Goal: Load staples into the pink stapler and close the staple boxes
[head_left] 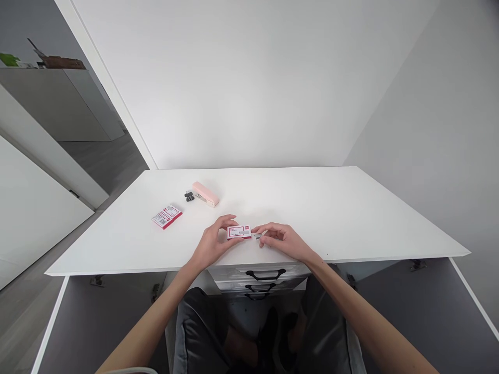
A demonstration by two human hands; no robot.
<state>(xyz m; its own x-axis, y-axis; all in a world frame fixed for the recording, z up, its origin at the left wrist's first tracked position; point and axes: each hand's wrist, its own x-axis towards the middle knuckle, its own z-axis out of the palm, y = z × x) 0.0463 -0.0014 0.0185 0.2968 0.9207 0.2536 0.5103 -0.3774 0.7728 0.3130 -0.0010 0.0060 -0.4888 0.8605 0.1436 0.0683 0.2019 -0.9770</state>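
Observation:
A small white box with red edges and printing [239, 232] is gripped at its left end by my left hand [213, 241], thumb along the near side and fingers along the far side. At the box's right end is my right hand [283, 240], fingers bent and pinched together. A small grey metallic piece [258, 237] shows at those fingertips, too small to name surely. To the left lies a larger red-and-white printed box [167, 216]. Behind it are a pink stapler [206, 194] and a small black staple remover [189, 196].
The white tabletop [331, 208] meets a white wall at the back. Drawers with black handles [265, 274] sit under its front edge, between two open cabinet spaces. My legs are below the edge.

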